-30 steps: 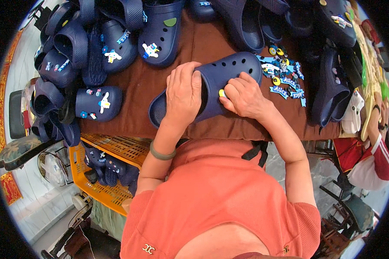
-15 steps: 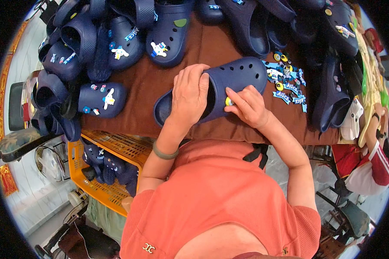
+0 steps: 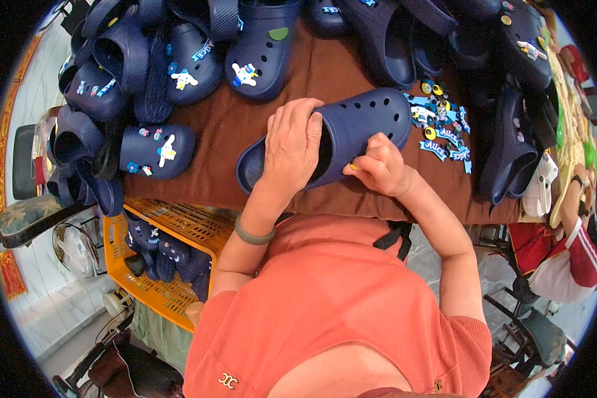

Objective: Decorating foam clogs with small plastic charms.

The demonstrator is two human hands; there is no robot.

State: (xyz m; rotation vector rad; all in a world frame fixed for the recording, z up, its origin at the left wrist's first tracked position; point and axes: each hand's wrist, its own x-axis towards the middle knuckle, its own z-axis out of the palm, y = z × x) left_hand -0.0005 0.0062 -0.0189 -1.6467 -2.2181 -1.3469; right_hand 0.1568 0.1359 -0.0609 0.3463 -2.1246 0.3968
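Observation:
A dark blue clog [image 3: 365,123] lies on its side on the brown cloth, its toe pointing to the upper right. My left hand [image 3: 290,144] grips it by the foot opening, with the fingertips resting along the upper edge. At the lower side of the clog, my right hand [image 3: 385,169] is closed, thumb and bent fingers pinching a small yellow shoe charm [image 3: 354,166] against the holes. Most of that charm is hidden by the fingers. Just right of the toe sits a pile of loose charms [image 3: 438,123] in blue, white and yellow.
Many dark blue clogs [image 3: 262,50] crowd the far side of the brown cloth [image 3: 205,162]. One decorated clog [image 3: 158,152] lies to the left. Below the table edge stands an orange crate [image 3: 156,295] holding more clogs. Another person's arm [image 3: 572,205] reaches in at the right.
My right hand's fingers have curled in and shifted slightly, covering more of the yellow charm. My left hand and the clog have stayed nearly in place.

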